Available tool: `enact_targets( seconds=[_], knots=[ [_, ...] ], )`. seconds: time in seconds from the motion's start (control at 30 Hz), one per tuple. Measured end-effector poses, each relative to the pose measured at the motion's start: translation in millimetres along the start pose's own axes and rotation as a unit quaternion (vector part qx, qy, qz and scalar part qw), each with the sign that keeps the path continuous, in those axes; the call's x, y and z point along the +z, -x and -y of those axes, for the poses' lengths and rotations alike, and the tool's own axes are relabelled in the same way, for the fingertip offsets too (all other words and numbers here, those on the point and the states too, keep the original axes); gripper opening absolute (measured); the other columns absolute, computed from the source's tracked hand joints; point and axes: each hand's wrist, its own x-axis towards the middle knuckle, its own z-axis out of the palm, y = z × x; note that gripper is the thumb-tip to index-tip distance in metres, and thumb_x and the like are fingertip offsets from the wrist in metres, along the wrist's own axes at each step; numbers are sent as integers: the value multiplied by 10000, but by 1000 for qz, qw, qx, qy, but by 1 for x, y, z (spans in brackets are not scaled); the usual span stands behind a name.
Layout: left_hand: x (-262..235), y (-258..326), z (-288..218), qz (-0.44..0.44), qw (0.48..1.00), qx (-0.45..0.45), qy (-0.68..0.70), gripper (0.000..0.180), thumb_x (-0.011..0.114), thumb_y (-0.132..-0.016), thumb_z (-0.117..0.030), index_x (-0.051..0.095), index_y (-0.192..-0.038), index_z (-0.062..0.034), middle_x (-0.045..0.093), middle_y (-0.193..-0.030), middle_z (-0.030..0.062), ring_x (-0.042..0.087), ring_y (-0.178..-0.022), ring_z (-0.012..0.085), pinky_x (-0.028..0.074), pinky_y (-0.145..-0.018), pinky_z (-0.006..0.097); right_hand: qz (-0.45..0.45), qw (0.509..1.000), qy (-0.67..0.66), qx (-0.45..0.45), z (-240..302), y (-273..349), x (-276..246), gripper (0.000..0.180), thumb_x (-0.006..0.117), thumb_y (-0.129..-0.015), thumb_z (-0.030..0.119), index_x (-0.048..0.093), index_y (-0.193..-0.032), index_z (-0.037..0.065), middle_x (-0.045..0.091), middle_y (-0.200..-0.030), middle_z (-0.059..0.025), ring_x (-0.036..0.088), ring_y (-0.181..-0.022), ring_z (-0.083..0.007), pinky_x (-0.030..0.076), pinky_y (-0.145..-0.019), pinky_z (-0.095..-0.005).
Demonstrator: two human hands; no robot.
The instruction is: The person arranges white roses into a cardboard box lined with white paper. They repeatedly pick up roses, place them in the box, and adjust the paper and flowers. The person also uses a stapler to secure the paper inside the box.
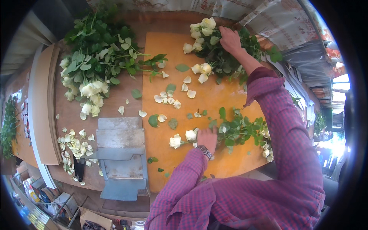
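My left hand (207,138), with a watch at its wrist, is closed around rose stems just behind two heads; one white rose (175,141) lies to its left and another white rose (190,135) sits at its fingers. Their leafy stems (245,130) stretch right across the orange board. Farther off, my right hand (230,39) reaches into a bunch of white roses (208,26), its fingers bent around a stem below the heads. Leaves partly hide the fingertips. More white roses (203,69) lie nearer, at the bunch's left edge.
A large bunch of white roses (92,90) lies at the left. Loose petals (168,99) and leaves dot the orange board (161,172). A grey metal stand (120,149) is at the table's near edge, beside a petal pile (80,147) and a black tool (79,170).
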Motion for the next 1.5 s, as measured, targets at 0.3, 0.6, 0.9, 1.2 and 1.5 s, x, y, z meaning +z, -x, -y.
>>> enact_targets(
  seconds=[0.3,0.6,0.9,1.2,1.5],
  knots=[
    [-12,-3,-1,-7,1000,-5,25,565,629,-897,-130,600,-1459,-84,688,-966,71,674,-933,263,447,-894,455,51,996,-18,67,-2,3,43,556,652,-848,162,574,-1398,145,693,-1238,-121,627,-1234,-359,456,-984,-586],
    [-10,-4,0,-19,999,-11,49,486,627,-896,-133,646,-1380,-92,671,-911,61,663,-889,255,446,-895,437,84,981,-141,-100,52,60,-55,809,806,-768,62,545,-1527,166,597,-1464,-92,624,-1217,-354,490,-1057,-468],
    [-6,-4,1,-55,994,-14,91,449,629,-888,-155,671,-1324,-59,691,-923,85,674,-906,264,457,-914,433,220,975,-19,-31,57,100,-10,512,771,-744,83,728,-1246,175,676,-1297,-44,689,-1119,-317,564,-908,-435],
    [-8,-5,0,-20,996,-14,89,437,591,-914,-134,655,-1340,-62,690,-941,78,668,-944,260,448,-938,443,151,967,-198,52,38,88,-14,349,809,-838,96,728,-1177,91,680,-1185,-52,688,-998,-279,539,-883,-340],
    [-35,21,0,-204,945,74,244,513,646,-916,-143,597,-1409,-10,638,-1298,190,558,-1314,376,377,-1156,547,146,944,-294,20,106,149,-103,446,776,-850,35,709,-1287,90,677,-1264,-100,689,-962,-271,570,-871,-378]
  ],
)
